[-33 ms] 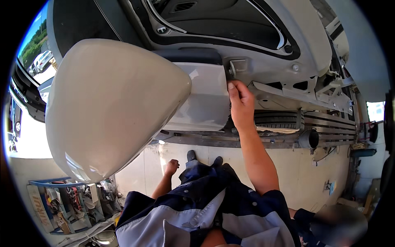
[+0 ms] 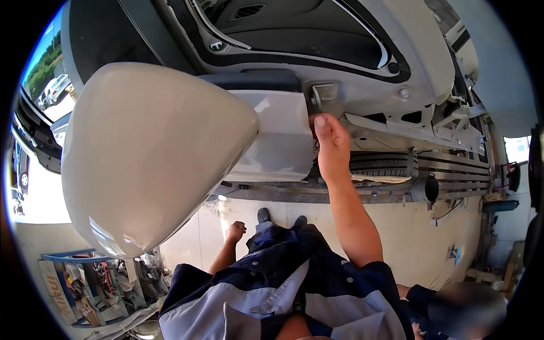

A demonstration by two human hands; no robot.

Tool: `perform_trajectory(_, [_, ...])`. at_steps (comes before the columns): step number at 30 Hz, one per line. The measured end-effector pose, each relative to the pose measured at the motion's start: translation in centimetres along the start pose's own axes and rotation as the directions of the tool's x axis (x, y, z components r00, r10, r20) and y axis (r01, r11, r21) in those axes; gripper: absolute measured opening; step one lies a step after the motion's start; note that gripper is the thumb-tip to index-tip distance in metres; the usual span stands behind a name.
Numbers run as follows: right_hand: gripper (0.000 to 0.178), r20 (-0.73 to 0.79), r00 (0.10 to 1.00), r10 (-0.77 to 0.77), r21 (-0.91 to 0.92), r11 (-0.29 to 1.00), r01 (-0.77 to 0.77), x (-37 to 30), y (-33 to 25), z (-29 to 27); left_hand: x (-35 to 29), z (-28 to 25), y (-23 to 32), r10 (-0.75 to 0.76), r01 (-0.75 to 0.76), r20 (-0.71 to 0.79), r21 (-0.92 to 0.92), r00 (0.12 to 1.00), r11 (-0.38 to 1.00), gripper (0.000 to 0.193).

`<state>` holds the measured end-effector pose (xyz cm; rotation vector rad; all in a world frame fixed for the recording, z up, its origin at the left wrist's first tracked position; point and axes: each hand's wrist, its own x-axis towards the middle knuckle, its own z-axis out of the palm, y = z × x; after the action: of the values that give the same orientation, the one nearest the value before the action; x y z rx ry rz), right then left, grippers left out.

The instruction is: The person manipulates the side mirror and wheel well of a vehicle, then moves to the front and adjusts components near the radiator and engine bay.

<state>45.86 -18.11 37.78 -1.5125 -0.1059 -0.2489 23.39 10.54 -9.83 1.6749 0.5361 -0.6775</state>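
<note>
In front of me is the light grey door (image 2: 277, 136) of a car, and its large mirror housing (image 2: 153, 147) fills the left side. Reaching up to the door's front edge, my right hand (image 2: 333, 139) is closed on it, its thumb on top and fingertips partly hidden behind the edge. A metal hinge bracket (image 2: 323, 93) on the body sits just above those fingers. My left hand (image 2: 236, 231) hangs low at my side with fingers curled in, touching nothing I can see.
Right of the door, the fender is off, showing the bare inner panel (image 2: 391, 127) and a tire (image 2: 382, 164). A slatted metal rack (image 2: 453, 164) runs beneath. Bottom left stands a blue-framed shelf (image 2: 71, 256) of parts. Another person (image 2: 419, 300) is low at the right, behind me.
The car and mirror sit slightly lower in the picture. My right thumb and fingers have shifted a little at the door edge; my left hand stays low.
</note>
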Motion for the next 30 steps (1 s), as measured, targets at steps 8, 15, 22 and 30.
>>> perform_trajectory(8, [0.018, 0.033, 0.999, -0.012, 0.042, 0.999, 0.011, 0.0, -0.7, 0.3, 2.2, -0.5, 1.6, -0.042, 0.036, 0.047, 0.137, 0.998, 0.990, 0.027])
perform_trajectory(15, [0.018, 0.049, 0.990, 0.135, 0.164, 0.976, -0.141, -0.1, 0.1, -0.2, 3.9, -0.1, 3.3, 0.110, -0.116, 0.079, 0.072, 0.991, 0.991, 0.025])
perform_trajectory(22, [0.012, 0.094, 0.969, 0.228, 0.301, 0.921, -0.246, -0.1, -0.6, -0.3, 3.7, -0.3, 2.6, -0.014, 0.003, 0.071, 0.142, 0.997, 0.990, 0.028])
perform_trajectory(30, [0.010, 0.101, 0.974, 0.204, 0.279, 0.933, -0.225, 0.2, -0.7, -0.2, 3.0, -0.8, 3.1, -0.030, 0.021, 0.041, 0.209, 0.999, 0.978, 0.033])
